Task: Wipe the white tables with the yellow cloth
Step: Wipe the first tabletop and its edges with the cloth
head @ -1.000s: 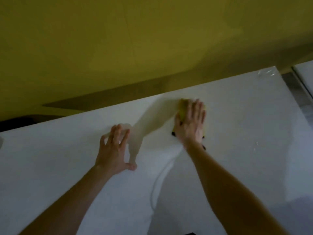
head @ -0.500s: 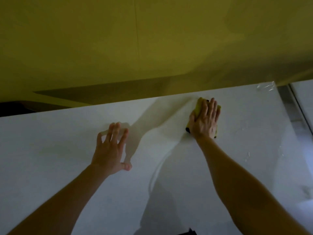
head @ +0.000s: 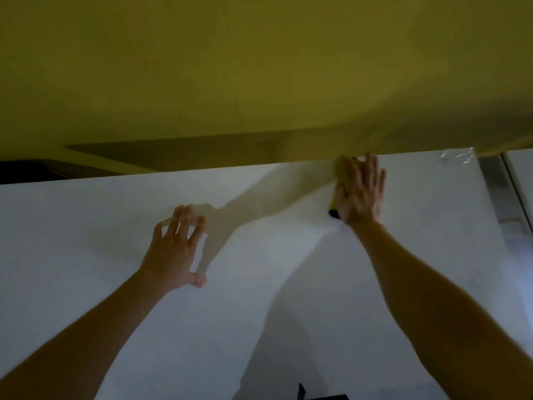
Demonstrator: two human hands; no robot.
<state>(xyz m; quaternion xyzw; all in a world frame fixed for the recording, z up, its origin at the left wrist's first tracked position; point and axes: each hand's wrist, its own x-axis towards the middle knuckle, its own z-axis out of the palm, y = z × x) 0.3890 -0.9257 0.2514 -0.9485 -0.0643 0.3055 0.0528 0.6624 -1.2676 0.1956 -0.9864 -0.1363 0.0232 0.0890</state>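
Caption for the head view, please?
Right hand presses the yellow cloth at the far edge of the white table; left hand rests on it.

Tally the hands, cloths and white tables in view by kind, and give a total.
Hands: 2 (left hand, right hand)
Cloths: 1 (cloth, under the right hand)
Tables: 2 (main table, second table at the right edge)
Total: 5

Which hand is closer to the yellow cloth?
Right. The right hand presses flat on the yellow cloth, far across the white table; the left hand is apart, to its left.
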